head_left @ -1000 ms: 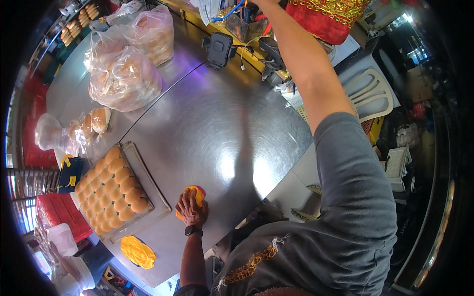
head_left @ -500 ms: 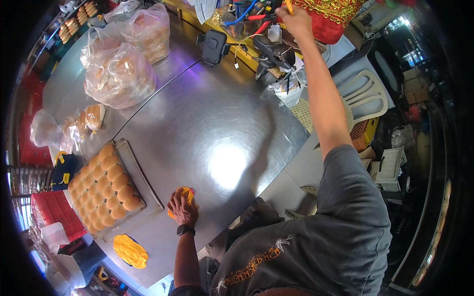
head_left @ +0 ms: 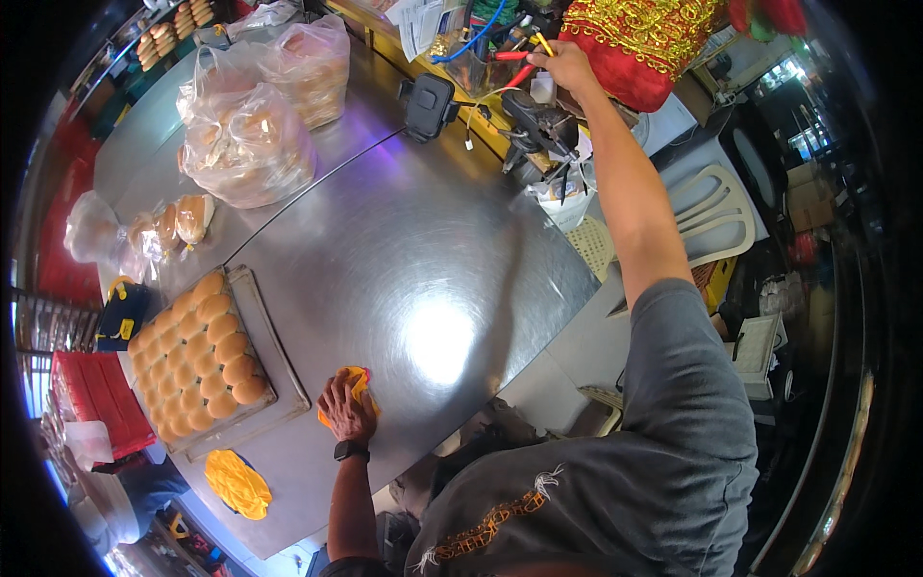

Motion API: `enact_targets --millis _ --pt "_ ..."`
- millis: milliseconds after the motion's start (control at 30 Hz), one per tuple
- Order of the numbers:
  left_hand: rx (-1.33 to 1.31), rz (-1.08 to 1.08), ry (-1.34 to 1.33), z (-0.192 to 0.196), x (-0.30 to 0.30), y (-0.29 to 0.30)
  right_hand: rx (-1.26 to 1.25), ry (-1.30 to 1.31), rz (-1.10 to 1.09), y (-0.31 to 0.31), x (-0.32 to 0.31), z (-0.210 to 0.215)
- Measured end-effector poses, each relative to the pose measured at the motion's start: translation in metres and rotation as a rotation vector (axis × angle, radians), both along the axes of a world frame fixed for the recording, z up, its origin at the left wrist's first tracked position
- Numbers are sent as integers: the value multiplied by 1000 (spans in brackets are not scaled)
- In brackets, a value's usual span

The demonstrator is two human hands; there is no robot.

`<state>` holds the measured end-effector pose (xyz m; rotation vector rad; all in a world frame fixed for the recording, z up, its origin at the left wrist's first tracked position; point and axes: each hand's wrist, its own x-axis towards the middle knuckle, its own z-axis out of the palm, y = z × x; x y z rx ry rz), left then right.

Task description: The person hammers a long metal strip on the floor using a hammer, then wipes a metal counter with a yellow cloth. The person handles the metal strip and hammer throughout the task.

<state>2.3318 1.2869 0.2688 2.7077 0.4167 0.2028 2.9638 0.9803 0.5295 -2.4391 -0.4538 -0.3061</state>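
My left hand (head_left: 346, 411) presses down on an orange cloth (head_left: 362, 383) on the steel table (head_left: 385, 250), fingers bent over it. At the far edge, my right hand (head_left: 567, 67) is closed on a slim yellow stick-like thing (head_left: 545, 42), too small to name surely. It is just above a clear holder (head_left: 471, 69) with red-handled pliers (head_left: 512, 56) and other tools. To the left of my left hand, a tray (head_left: 273, 338) carries several rows of round golden buns (head_left: 197, 351). A crumpled yellow cloth (head_left: 237, 484) lies near the table's front edge.
Clear plastic bags of bread (head_left: 250, 144) stand at the far left, with smaller wrapped loaves (head_left: 173, 226) nearer. A phone holder (head_left: 429, 106) and a dark clamp-like stand (head_left: 538, 125) sit along the far edge. A cream plastic chair (head_left: 716, 212) stands to the right.
My right hand has drawn slightly left and lower, with the yellow stick-like thing now over the tool holder. My left hand stays on the orange cloth; the whole view has shifted a little.
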Motion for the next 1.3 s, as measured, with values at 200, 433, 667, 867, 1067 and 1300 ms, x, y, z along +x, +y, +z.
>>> enact_targets --millis 200,433,667,867,1067,1300 --pt "19 0 -5 7 -1 -2 217 108 -16 10 -17 15" --pt "1 -17 8 3 15 -14 675 -202 15 -11 -42 69" --pt "-84 104 -31 15 -3 2 620 321 222 94 -238 18" --pt "-127 -2 -19 22 -8 16 596 1045 281 126 -362 -176" --pt "-38 28 -199 0 -25 5 114 350 489 129 -379 -264" --pt "-341 -74 -445 17 -51 26 98 384 305 95 -397 -245"
